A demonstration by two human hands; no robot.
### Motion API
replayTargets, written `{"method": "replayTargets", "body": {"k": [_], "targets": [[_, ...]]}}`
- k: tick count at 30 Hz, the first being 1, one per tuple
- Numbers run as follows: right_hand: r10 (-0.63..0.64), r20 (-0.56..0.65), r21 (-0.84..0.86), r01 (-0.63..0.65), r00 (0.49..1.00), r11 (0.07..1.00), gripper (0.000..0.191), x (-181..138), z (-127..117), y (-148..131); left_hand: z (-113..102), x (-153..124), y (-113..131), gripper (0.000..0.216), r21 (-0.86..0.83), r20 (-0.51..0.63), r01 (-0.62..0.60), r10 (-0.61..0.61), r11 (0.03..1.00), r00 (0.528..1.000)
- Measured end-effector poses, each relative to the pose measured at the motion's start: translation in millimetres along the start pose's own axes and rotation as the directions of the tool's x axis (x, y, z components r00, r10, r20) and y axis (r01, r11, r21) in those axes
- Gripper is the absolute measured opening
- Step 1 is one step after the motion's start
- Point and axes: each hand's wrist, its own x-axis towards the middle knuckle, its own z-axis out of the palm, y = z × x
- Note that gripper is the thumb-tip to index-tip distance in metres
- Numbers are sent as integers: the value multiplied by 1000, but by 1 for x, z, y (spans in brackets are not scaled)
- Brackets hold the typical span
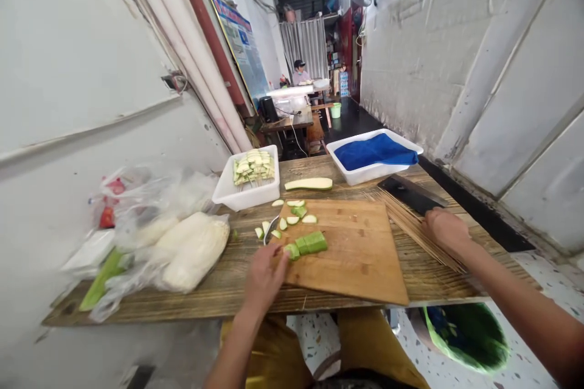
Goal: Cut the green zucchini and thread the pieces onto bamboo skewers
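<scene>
A long wooden plank table (219, 282) crosses the lower middle of the frame, set against a white wall on the left so that supplies can pile at that side. There, at the left centre, lie clear plastic bags of pale white bundles (182, 249), probably mushrooms, kept within reach but off the cutting area. A square light-wood cutting board (360, 255) sits in the centre of the frame, directly in front of the person.

Above it, toward the upper middle, stand two white plastic tubs. One holds a folded blue cloth (376, 151). The other white tub (249, 193) holds pale green slices already threaded on sticks, parked behind the board so finished pieces stay clear of the knife. Between them lies a half courgette, cut side up (309, 183), waiting just beyond the board.

At the right centre a fan of thin bamboo skewers (413, 228) spreads over the table. The right hand (444, 228) rests on them, fingers curled down onto the sticks; whether it has pinched any I cannot tell.

At the lower centre the left hand (264, 276) lies at the board's left edge, fingers bent and touching the end of a row of green courgette chunks (306, 244), steadying rather than gripping it. Small loose slices (292, 213) are scattered above that row, and a thin metal blade (270, 228) lies beside them.
</scene>
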Motion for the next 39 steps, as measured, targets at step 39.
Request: {"method": "replayTargets", "body": {"k": [39], "targets": [[-314, 202, 949, -264, 928, -170, 30, -133, 6, -109, 55, 45, 48, 44, 91, 378, -193, 146, 977, 914]]}}
